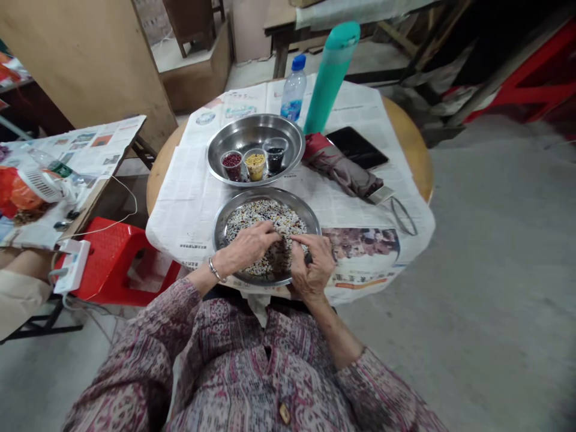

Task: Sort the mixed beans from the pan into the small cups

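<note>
Two hands, left [249,243] and right [312,261], at mixed grains [252,216] in the near pan [220,225]; fingers bent, fingertips close together; can't tell if either pinches anything; grains could spill if a wrist presses the rim down; three cups [255,168] in the far pan [243,133] could tip if the near pan gets shoved forward; far pan blocks forward reach; umbrella [339,169], water bottle [293,90], teal bottle [330,78] crowd it.

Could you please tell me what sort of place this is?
Probably a simple indoor workroom: a round table covered with newspaper, another newspaper-covered table to the left, and a red plastic stool on a grey floor.
</note>
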A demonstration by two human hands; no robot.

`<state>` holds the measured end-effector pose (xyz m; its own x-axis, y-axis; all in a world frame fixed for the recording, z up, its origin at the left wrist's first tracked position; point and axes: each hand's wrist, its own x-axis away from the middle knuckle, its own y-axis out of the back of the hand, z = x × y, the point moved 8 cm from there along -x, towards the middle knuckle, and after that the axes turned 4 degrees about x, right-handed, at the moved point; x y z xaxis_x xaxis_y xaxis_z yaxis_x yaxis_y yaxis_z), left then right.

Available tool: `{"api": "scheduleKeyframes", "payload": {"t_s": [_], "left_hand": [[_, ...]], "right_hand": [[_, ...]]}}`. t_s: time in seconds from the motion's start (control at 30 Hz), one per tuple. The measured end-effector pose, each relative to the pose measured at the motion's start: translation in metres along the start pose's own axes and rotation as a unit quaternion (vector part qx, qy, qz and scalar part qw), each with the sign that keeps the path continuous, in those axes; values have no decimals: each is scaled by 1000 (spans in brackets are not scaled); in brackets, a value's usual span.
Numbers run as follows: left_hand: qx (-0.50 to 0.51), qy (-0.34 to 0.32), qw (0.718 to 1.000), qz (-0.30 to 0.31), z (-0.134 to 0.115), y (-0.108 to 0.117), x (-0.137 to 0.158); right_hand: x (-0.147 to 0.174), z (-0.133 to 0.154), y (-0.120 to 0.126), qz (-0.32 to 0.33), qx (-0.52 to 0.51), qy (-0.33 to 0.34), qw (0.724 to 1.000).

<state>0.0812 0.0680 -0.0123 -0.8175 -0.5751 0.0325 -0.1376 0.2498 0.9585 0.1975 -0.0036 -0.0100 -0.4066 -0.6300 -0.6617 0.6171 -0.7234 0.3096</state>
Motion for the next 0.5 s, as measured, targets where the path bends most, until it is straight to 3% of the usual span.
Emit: {"api": "scheduleKeyframes", "payload": {"t_s": [0.13,0.23,0.33,0.5], "left_hand": [[-4,153,985,-80,47,19,11],[-13,195,974,-113,57,28,18],[-21,143,986,-82,38,22,9],[-17,-26,999,-11,-12,-5,-21]], "right_hand": [[-1,-1,0,4,-1,-10,1000],[-1,-1,0,2,0,-11,1000],[0,-1,1,-5,-6,-5,1000],[0,0,1,-8,-18,-4,1000]]}}
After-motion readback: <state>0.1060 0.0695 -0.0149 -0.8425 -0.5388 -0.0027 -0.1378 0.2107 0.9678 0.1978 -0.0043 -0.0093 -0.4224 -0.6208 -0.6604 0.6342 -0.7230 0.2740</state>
